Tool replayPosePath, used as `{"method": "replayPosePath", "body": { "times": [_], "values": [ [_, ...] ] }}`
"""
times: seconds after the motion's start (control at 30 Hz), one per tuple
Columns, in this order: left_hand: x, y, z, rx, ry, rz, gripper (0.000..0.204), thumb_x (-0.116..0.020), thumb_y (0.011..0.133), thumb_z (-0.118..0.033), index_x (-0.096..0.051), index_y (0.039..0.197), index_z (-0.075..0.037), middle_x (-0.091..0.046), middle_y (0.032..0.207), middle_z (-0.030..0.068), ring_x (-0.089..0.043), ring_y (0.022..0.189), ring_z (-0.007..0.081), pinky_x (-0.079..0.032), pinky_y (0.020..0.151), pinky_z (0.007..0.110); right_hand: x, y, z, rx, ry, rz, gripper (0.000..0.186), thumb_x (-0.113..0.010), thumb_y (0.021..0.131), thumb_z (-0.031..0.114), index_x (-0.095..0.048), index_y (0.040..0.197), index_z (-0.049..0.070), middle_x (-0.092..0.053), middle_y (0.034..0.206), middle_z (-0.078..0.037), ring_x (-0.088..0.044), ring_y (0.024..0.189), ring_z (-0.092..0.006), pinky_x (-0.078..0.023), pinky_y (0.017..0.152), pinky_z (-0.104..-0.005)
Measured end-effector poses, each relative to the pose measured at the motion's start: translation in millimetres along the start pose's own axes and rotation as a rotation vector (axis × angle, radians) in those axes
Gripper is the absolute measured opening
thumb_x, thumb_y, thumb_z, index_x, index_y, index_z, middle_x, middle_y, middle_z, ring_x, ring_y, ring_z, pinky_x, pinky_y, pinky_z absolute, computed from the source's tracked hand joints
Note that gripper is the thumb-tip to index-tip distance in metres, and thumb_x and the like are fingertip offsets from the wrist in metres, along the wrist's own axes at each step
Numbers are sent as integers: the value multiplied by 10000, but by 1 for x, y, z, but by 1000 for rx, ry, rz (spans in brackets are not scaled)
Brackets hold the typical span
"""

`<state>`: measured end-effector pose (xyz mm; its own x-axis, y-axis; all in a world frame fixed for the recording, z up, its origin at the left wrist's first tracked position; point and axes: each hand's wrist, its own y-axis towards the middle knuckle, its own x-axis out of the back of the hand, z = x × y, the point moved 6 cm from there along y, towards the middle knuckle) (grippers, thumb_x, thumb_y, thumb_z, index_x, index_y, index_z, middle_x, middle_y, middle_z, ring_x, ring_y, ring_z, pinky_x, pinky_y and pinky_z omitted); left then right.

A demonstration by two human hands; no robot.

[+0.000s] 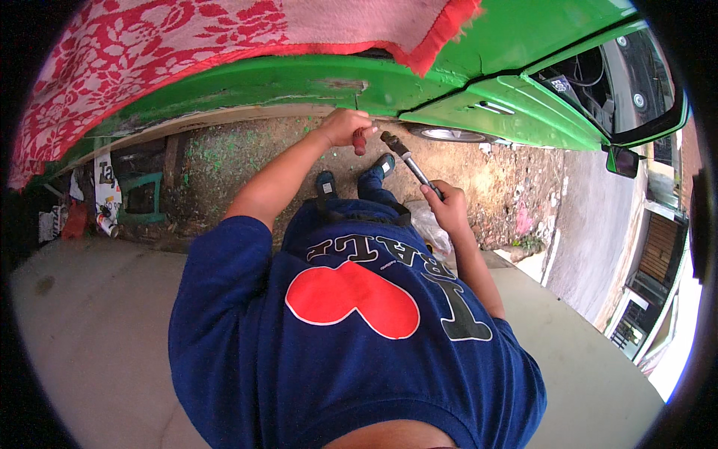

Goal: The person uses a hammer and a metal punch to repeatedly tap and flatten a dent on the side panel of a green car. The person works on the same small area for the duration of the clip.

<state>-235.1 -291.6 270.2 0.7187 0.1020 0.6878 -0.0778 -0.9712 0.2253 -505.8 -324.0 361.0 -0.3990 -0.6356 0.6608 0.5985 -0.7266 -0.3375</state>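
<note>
My left hand is closed around a screwdriver with a red handle. Its thin dark shaft points up at the lower side of a green car body, by a scraped, rough patch. In my right hand is a hammer with a shiny metal shaft and dark grip, my fingers wrapped round the grip. The dark hammer head is a short way right of the screwdriver's handle, apart from it. Whether the screwdriver's tip touches the metal I cannot tell.
A red and pink floral cloth drapes over the car at the upper left. The car's open window and side mirror are at the right. A teal plastic stool stands at the left. Clear plastic lies near my legs.
</note>
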Motion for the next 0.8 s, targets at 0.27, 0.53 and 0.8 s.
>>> {"method": "replayPosePath", "body": {
  "times": [0.27,0.53,0.8],
  "values": [
    [-13,2,5,-52,105,58,386,-542,919,-379,-575,669,-86,-594,735,99,-615,699,337,-486,606,448,10,4,9,9,-92,46,338,-677,864,351,-689,895,15,-578,602,-170,-582,538,-281,-445,538,-375],
    [-11,8,4,-108,175,123,394,-549,917,-401,-582,655,-108,-583,701,81,-610,654,324,-485,574,444,-5,-10,10,77,-74,38,304,-683,858,338,-697,896,37,-604,611,-166,-607,539,-299,-457,534,-378],
    [-13,2,2,-157,227,146,399,-545,920,-395,-580,636,-118,-584,696,72,-612,640,317,-475,550,442,-17,-23,0,89,-69,-32,324,-681,857,367,-700,873,44,-575,562,-138,-583,494,-274,-439,501,-370]
  ]
}}
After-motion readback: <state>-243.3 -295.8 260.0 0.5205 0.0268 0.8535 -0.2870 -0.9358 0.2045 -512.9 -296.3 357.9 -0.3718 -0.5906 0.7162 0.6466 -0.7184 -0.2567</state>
